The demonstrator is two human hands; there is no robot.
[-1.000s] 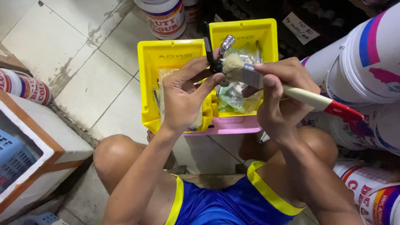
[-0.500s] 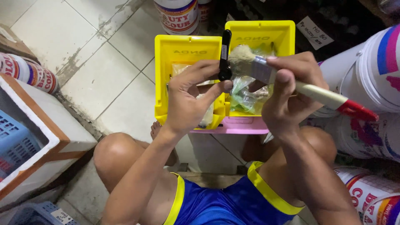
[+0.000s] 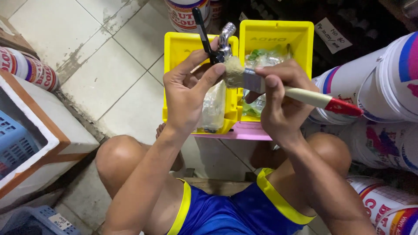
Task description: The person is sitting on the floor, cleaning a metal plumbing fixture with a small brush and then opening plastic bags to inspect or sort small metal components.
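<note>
Tiled floor below; left hand (image 3: 189,93) clamps a chrome tap (image 3: 223,43), right hand (image 3: 278,102) clamps a paintbrush (image 3: 278,87), bristles touching it.

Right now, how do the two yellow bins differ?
The left yellow bin sits nearer the person and holds a pale clear bag; the right yellow bin sits slightly farther back and holds bags with green contents. The left hand covers much of the left bin; the right bin's back wall shows fully. Both are yellow, open-topped, side by side.

Left hand (image 3: 187,93) raised metal fitting (image 3: 222,43) higher; brush (image 3: 278,89) followed.
</note>
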